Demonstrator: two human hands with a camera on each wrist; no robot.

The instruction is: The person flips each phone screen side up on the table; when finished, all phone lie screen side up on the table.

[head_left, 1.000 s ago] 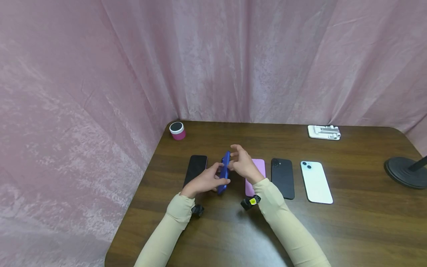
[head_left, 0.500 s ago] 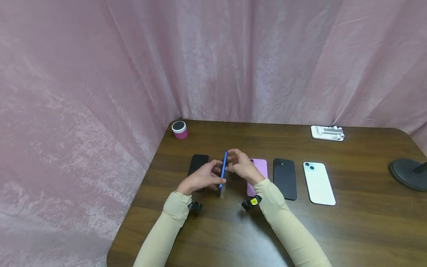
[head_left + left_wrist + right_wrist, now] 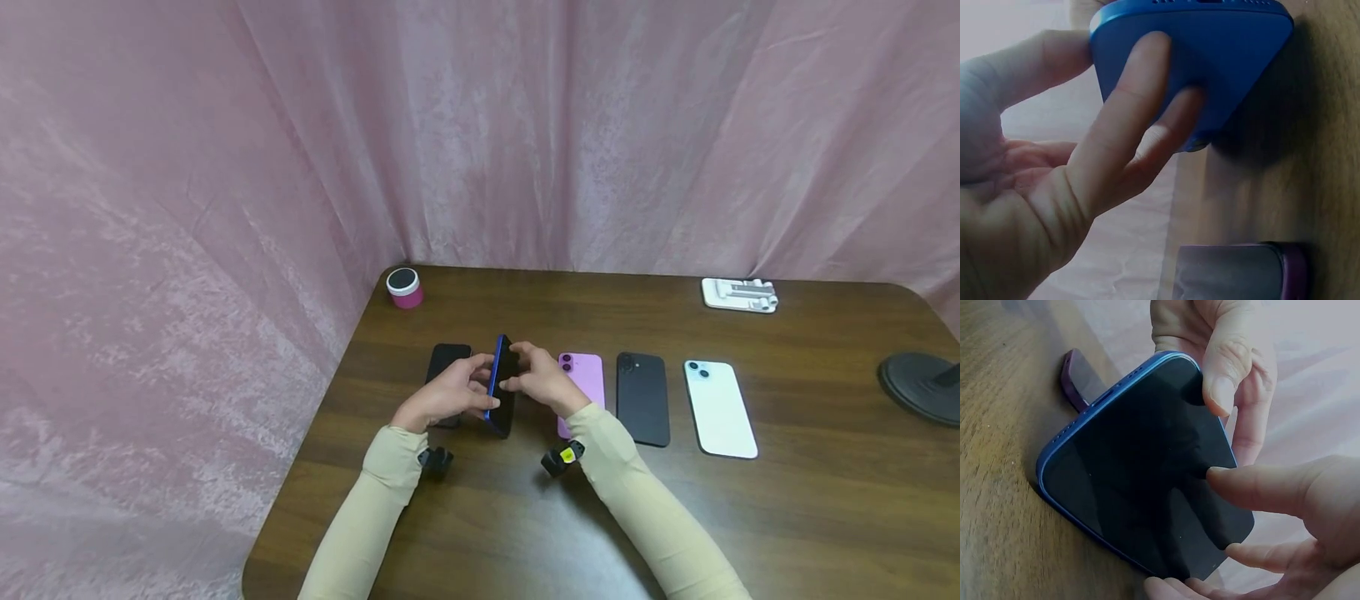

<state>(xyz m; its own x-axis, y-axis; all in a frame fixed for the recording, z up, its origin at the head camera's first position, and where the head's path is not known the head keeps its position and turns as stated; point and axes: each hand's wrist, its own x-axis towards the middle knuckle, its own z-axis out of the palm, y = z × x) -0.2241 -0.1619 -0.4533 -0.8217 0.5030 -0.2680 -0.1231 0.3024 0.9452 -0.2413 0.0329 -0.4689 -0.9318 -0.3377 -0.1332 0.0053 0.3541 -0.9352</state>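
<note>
A blue smartphone [image 3: 504,392] stands tilted on its long side, close over the table, its black screen facing right. My left hand [image 3: 448,392] grips it, thumb at the near edge and fingers against the blue back [image 3: 1229,50]. Fingertips of my right hand [image 3: 547,379] touch the phone's screen side; in the right wrist view its thumb rests on the glass [image 3: 1129,456] and other fingers lie by the lower edge. Partly under my left hand lies a dark-screened phone [image 3: 447,358], whose purple rim [image 3: 1295,275] shows in the left wrist view.
Right of my hands lie a purple phone [image 3: 591,375], a black phone [image 3: 642,400] and a pale phone [image 3: 722,408], all backs up. A pink-and-white round container [image 3: 406,292] and a folded white stand [image 3: 738,295] sit at the back. At far right is a round black base [image 3: 918,387].
The blue phone has turned from showing its back, through edge-on, to showing its screen. Both hands have shifted slightly left with it, and the purple phone is less covered.
</note>
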